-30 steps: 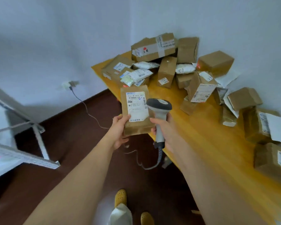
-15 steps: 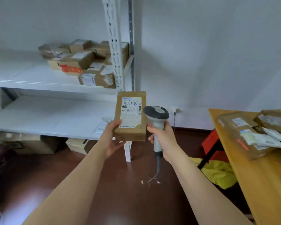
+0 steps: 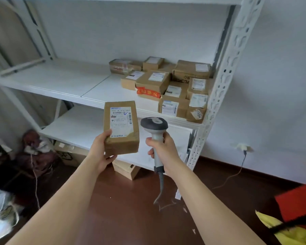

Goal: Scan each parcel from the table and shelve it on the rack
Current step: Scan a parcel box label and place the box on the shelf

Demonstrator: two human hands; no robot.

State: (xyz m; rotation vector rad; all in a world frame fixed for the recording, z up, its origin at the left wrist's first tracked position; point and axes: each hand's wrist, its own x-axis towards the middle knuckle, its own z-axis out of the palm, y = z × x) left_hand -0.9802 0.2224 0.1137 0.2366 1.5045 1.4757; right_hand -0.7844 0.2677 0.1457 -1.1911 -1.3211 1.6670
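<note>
The white rack (image 3: 224, 82) fills the view from 9 to 1 o'clock. Its middle shelf (image 3: 64, 80) lies bare on the left, while shelved parcels (image 3: 168, 85) crowd its right end against the perforated upright. At centre, the left hand (image 3: 101, 152) grips a brown parcel (image 3: 121, 128) by its lower corner, label facing up. Just beside it at 3 o'clock, the right hand (image 3: 163, 151) is wrapped around a barcode scanner (image 3: 155, 131), whose cable probably hangs free.

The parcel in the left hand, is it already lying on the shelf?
No, the left hand holds the parcel up in the air in front of the rack, not resting on any shelf.
</note>
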